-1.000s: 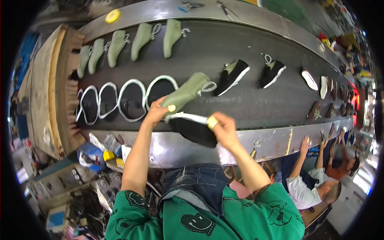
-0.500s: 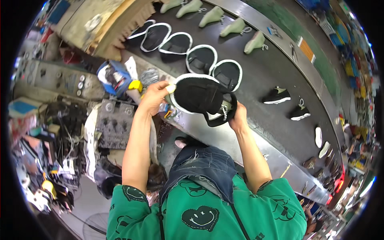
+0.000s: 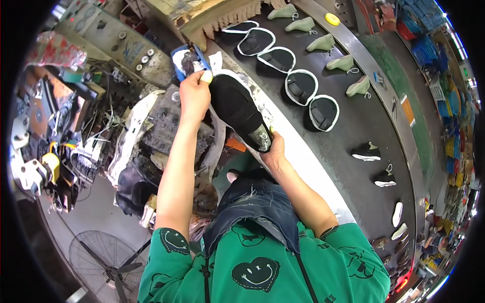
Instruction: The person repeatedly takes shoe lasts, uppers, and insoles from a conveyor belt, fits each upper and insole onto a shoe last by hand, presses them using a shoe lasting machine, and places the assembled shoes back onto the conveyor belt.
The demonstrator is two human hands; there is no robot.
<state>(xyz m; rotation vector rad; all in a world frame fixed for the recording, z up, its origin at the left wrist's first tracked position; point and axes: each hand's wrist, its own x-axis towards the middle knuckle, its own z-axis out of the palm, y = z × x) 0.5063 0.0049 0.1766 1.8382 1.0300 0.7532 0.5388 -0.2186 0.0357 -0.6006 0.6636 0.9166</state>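
A black shoe upper (image 3: pixel 233 103) with a white stitched edge is stretched between my two hands. A pale last with a cord shows inside its opening at the heel end; the rest of the last is hidden. My left hand (image 3: pixel 195 98) pinches the toe end, with a yellow cover on the thumb tip. At the heel end my right hand (image 3: pixel 274 151) grips the upper, its fingers partly hidden beneath, and a yellow tip shows there too. The upper is tilted, toe away to the left, heel nearer me.
A dark conveyor belt (image 3: pixel 333 146) runs diagonally at the right. On it lie a row of black uppers (image 3: pixel 301 87), several green-grey lasts (image 3: pixel 340 63), and black shoes (image 3: pixel 366 151). A blue bin (image 3: pixel 178 65) and machine parts stand left; a floor fan (image 3: pixel 106 262) is lower left.
The upper's heel opening, loose and wide before, now sits drawn close around the last. Both hands have swung left with it, and the upper is tilted more steeply. The whole view has shifted.
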